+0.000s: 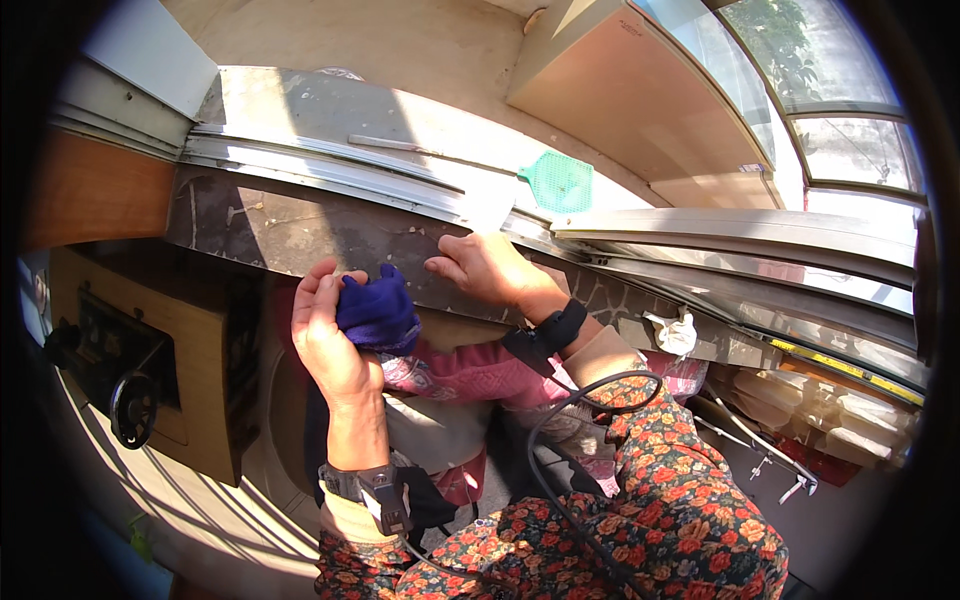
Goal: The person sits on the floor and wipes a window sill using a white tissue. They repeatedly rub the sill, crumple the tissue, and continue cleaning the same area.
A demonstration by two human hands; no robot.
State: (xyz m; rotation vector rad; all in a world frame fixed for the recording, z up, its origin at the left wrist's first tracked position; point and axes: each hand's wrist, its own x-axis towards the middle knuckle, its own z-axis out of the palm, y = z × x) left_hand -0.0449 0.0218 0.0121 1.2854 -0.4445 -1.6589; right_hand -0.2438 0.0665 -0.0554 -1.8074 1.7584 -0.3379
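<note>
My left hand (330, 337) holds a bunched piece of dark blue-purple knit cloth (379, 311) between thumb and fingers, above my lap. Two short peaks of the cloth stick up at its top. To the right, my right hand (484, 270) hovers over the stone sill, its fingers curled and the thumb lying against the forefinger. Nothing shows between them; a fine thread or needle would be too small to make out. Black straps with cabled devices sit on both wrists. Pink patterned cloth (465, 375) lies below the hands.
A dark stone sill (292, 232) and metal sliding track (322, 169) run ahead. Beyond are a green fly swatter (562, 184) and large beige cabinet (637, 97). Crumpled white tissue (675, 331) lies right. A wooden cabinet (202, 375) with a black handwheel (133, 410) stands left.
</note>
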